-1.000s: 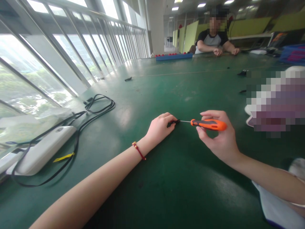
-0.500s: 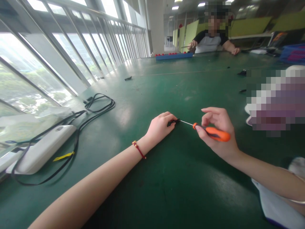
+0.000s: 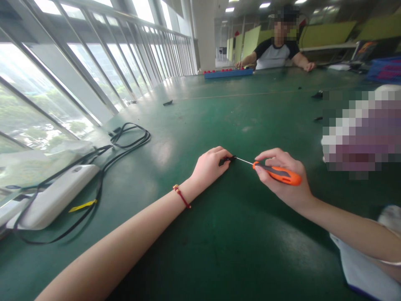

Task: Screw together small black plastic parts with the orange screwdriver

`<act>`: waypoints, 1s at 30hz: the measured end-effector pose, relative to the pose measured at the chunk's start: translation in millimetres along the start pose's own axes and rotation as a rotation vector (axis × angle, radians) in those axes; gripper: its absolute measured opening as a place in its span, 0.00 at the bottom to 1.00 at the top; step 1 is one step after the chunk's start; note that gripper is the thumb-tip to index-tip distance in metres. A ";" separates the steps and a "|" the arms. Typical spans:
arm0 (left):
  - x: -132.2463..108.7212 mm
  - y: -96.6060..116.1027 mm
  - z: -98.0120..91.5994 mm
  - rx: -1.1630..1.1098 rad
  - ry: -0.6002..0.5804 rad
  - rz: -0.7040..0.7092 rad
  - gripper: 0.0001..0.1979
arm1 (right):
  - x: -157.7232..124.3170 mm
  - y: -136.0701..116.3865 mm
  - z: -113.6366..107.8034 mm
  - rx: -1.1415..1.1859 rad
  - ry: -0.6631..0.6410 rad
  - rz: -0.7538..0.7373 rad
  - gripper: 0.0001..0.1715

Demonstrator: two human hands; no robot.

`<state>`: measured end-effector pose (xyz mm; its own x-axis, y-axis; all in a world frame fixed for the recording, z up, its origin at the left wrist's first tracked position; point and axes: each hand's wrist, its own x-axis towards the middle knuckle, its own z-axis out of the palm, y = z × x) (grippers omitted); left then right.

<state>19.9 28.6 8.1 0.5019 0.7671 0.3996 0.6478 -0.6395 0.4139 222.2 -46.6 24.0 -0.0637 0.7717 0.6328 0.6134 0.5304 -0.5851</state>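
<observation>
My left hand [image 3: 211,163], with a red bracelet [image 3: 181,196] at the wrist, pinches a small black part [image 3: 228,160] just above the green table [image 3: 200,234]. Fingers cover much of that part, so its exact kind cannot be made out. In my right hand [image 3: 285,184] is a screwdriver [image 3: 283,174] with an orange and dark grey handle, thumb and fingers closed around its front end. Its thin metal shaft points left, and the tip meets the right end of the black part.
At left lie a black cable [image 3: 103,175] and a white power strip [image 3: 56,196]. Small black pieces [image 3: 168,102] rest farther back. Across the table a person [image 3: 277,52] sits by a long blue tray [image 3: 228,74] with red pieces. A blue basket [image 3: 387,71] stands far right.
My right hand's fingers have come forward and closed onto the screwdriver handle, which has turned slightly about its length. The left hand stays put. The person opposite has lowered a hand to the blue tray.
</observation>
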 end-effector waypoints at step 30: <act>0.3 1.3 -0.6 -0.016 -0.001 -0.005 0.09 | 0.6 -4.5 -0.1 0.061 0.017 -0.046 0.12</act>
<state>20.5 28.0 9.3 0.4988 0.7705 0.3969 0.6411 -0.6362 0.4292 219.4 -48.6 27.1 -0.0768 0.7400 0.6682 0.5606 0.5862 -0.5848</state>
